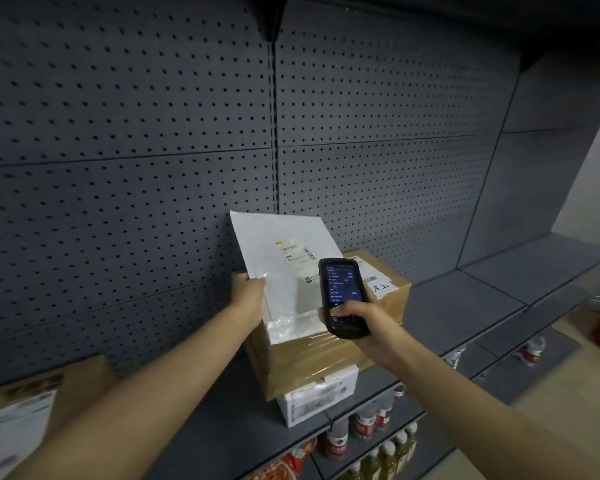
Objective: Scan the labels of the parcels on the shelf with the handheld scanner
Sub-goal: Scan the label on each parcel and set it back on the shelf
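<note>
Your two forearms are bare, with no sleeves, and your left hand (248, 294) and right hand (359, 318) wear no gloves, rings or watch.

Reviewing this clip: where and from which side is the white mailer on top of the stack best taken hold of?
Probably by its left edge, from the left, where the left hand already grips it. The white mailer is thin and flat, tilted up against the pegboard, so that edge stands free of the brown box beneath. The label sits toward its upper right, so a left grip leaves it clear for the scanner in the right hand.
</note>
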A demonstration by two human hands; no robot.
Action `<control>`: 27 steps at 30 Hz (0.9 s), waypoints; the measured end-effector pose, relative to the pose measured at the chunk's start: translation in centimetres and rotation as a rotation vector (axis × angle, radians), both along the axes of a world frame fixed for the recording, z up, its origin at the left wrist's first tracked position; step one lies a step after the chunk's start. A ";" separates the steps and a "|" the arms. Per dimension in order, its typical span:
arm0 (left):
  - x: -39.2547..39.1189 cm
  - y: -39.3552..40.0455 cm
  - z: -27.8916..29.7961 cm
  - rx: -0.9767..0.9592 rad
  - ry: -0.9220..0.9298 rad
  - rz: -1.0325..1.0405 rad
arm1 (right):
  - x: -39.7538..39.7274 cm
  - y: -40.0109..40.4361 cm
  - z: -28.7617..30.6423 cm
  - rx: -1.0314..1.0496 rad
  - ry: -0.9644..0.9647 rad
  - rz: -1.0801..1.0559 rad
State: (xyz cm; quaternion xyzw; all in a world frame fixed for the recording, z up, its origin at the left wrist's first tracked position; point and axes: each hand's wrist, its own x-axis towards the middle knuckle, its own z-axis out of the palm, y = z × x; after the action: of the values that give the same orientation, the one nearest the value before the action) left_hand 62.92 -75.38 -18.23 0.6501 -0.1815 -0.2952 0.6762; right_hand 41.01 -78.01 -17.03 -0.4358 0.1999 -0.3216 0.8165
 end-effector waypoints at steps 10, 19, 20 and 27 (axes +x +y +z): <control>-0.4 0.0 -5.4 0.368 -0.216 0.220 | -0.9 -4.7 -3.4 0.078 0.074 0.040; -0.5 0.9 -6.8 0.324 -0.185 0.215 | 0.5 -5.8 -5.1 0.139 0.109 0.001; -0.5 1.0 -6.8 0.326 -0.184 0.220 | 0.7 -5.8 -5.1 0.142 0.096 -0.019; 0.9 1.6 -6.8 0.346 -0.285 0.271 | 1.0 -5.9 -5.0 0.068 0.044 -0.128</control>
State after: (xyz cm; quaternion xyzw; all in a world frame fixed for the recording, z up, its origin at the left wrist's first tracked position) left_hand 63.82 -73.82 -25.06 0.8094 -0.1331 -0.1340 0.5560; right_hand 42.02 -83.90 -22.01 -0.4010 0.2562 -0.3564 0.8040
